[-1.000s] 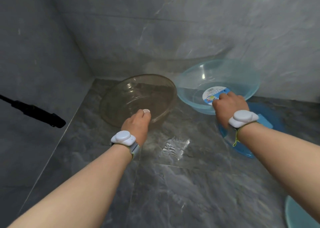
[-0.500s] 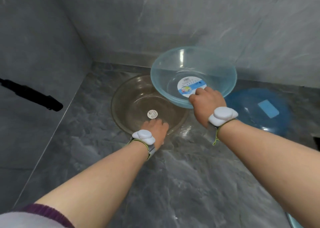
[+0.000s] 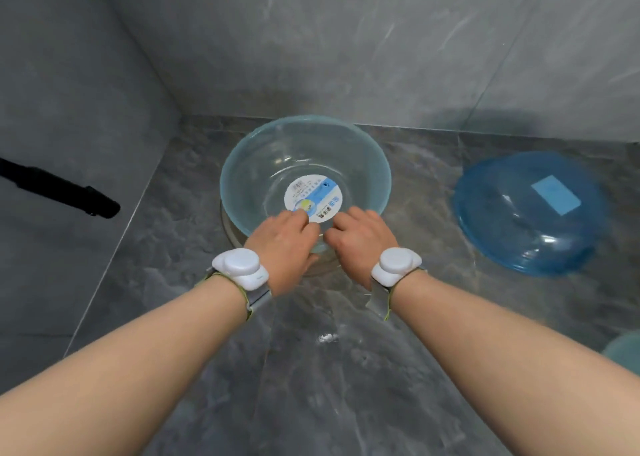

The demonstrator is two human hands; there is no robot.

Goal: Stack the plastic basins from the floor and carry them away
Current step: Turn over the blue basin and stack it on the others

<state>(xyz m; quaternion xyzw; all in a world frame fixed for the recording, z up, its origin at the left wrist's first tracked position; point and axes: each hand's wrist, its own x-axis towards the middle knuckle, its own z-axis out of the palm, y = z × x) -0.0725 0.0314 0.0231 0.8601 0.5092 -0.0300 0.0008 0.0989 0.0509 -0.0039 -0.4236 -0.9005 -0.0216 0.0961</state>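
Fingers [image 3: 294, 218] of left hand [image 3: 282, 247] and right hand [image 3: 363, 241] curled over near rim of pale blue basin [image 3: 304, 157], gripping it. Nested already in brownish clear basin [image 3: 231, 228] on floor [image 3: 311, 369], near wall corner. Well apart to the right, deep blue basin [image 3: 530, 213], not yet stacked. Then carrying away, nothing begun.

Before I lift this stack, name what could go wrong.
Both hands, left hand and right hand, grip only the near rim of the pale blue basin, so the stack may tip away. The brownish basin beneath, barely visible, might stay behind. The dark blue basin remains unstacked on the glossy, possibly slippery floor.
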